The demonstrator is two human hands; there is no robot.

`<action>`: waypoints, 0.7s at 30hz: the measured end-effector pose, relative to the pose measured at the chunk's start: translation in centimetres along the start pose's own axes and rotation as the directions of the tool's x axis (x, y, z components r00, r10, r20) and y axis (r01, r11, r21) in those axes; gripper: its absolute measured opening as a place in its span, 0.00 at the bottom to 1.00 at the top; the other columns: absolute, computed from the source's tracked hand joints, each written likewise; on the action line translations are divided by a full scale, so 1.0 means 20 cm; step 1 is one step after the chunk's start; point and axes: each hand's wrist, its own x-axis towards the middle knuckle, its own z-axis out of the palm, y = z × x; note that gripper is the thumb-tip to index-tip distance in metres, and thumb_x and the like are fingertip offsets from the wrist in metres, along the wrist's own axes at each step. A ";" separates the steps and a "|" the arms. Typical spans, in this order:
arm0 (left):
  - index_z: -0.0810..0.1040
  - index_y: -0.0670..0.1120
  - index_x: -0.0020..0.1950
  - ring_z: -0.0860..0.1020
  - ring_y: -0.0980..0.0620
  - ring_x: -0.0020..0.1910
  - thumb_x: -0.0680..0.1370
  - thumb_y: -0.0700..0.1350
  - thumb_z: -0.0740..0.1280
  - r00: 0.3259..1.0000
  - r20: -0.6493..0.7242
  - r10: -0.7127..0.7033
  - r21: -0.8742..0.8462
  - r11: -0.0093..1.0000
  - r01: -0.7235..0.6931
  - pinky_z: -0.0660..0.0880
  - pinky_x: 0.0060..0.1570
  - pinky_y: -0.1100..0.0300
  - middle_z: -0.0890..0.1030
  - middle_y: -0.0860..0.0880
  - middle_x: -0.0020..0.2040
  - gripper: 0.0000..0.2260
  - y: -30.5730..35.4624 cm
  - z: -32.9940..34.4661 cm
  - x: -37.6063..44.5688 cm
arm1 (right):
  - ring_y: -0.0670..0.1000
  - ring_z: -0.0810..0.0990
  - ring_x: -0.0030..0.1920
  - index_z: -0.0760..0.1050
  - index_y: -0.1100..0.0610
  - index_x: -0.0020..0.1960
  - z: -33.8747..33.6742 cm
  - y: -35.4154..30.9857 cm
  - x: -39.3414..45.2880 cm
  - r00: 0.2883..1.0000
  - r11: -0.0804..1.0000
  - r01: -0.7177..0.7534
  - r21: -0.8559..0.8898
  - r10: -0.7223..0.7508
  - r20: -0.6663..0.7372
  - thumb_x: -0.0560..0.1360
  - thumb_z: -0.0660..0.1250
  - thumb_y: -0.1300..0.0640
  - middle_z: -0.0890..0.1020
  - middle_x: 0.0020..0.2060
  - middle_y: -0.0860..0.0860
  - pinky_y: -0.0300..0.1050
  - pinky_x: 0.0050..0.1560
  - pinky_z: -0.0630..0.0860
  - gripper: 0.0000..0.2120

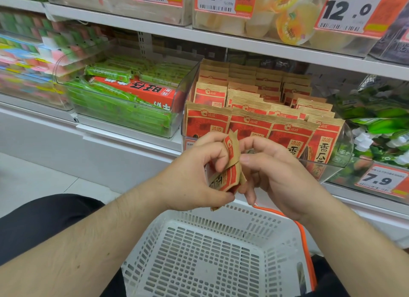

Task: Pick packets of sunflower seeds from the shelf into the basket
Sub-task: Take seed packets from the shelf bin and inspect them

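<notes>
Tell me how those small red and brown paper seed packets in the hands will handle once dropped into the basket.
The red and brown paper seed packets look floppy: they bend and crease between the left hand and right hand. Probably light, since fingertips alone hold several. Flat, so they should lie still in the white perforated plastic basket, not roll.

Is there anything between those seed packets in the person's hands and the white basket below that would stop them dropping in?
Nothing visible does. The left hand and right hand hold the seed packets just above the far rim of the basket, which is open-topped with no lid. As far as the view shows, nothing lies in it.
</notes>
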 end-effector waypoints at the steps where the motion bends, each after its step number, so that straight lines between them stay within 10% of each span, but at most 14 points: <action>1: 0.66 0.52 0.38 0.74 0.55 0.63 0.61 0.38 0.77 1.000 0.016 0.000 0.007 1.000 0.000 0.73 0.61 0.52 0.71 0.55 0.61 0.21 0.00 0.00 0.00 | 0.55 0.74 0.24 0.73 0.67 0.50 0.00 0.00 0.00 1.000 1.000 -0.001 -0.001 0.001 -0.018 0.70 0.65 0.56 0.77 0.31 0.63 0.42 0.22 0.71 0.15; 14: 0.68 0.50 0.39 0.74 0.56 0.60 0.62 0.34 0.79 0.994 0.084 0.066 0.101 0.992 -0.075 0.69 0.59 0.66 0.71 0.60 0.60 0.22 -0.01 0.01 -0.01 | 0.57 0.75 0.24 0.77 0.65 0.45 0.00 0.02 0.02 0.990 1.000 0.009 0.001 -0.009 -0.139 0.72 0.65 0.49 0.79 0.29 0.63 0.44 0.25 0.73 0.17; 21: 0.69 0.51 0.39 0.76 0.57 0.56 0.61 0.37 0.79 0.997 0.062 0.042 -0.006 0.999 -0.042 0.73 0.62 0.51 0.72 0.56 0.62 0.21 -0.01 0.01 0.00 | 0.57 0.76 0.29 0.78 0.62 0.42 -0.01 0.02 0.02 0.988 0.998 0.038 -0.043 -0.044 -0.149 0.72 0.68 0.45 0.79 0.30 0.60 0.49 0.32 0.74 0.18</action>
